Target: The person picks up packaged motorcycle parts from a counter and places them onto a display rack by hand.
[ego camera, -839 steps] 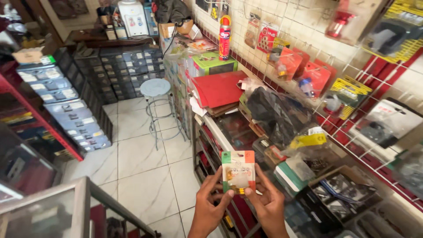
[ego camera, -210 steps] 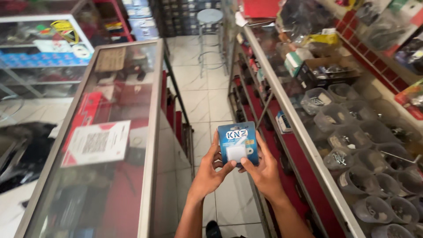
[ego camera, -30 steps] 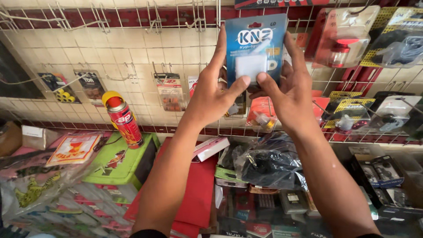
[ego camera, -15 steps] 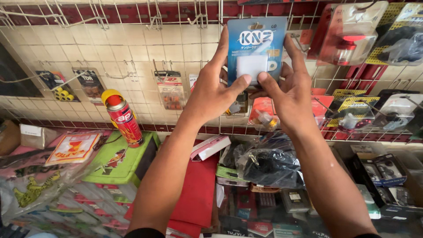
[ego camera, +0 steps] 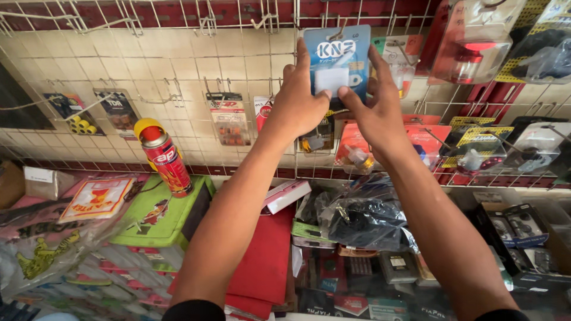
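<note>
Here both arms reach up and forward, nearly straight, to the wire grid (ego camera: pixel 178 65) on the tiled wall. The left hand (ego camera: pixel 295 102) and right hand (ego camera: pixel 376 110) meet at a blue pack (ego camera: pixel 338 59) and hold it flat against the grid, upright, face toward the camera. The left hand's fingers (ego camera: pixel 302 56) run up the pack's left edge, and its thumb presses the white patch at the lower middle. The right hand mirrors it: fingers (ego camera: pixel 376 62) up the right edge, thumb on the lower front, so each hand pinches the pack between thumb and fingers. The 2 thumbs almost touch. The pack's top sits at a hook (ego camera: pixel 340 31), though whether it hangs on it is hard to tell from here.

Just right of the pack, partly behind the right fingers, hangs a card pack (ego camera: pixel 399 56) with green and red stripes. Farther right is a red blister pack (ego camera: pixel 473 41). Below the hands hang more small packs on the grid. Down left, a red spray can (ego camera: pixel 163 157) with a yellow cap stands on a green box (ego camera: pixel 160 217). Under the forearms lie a red folder (ego camera: pixel 264 255) and a dark plastic bag (ego camera: pixel 366 217) on the counter.
</note>
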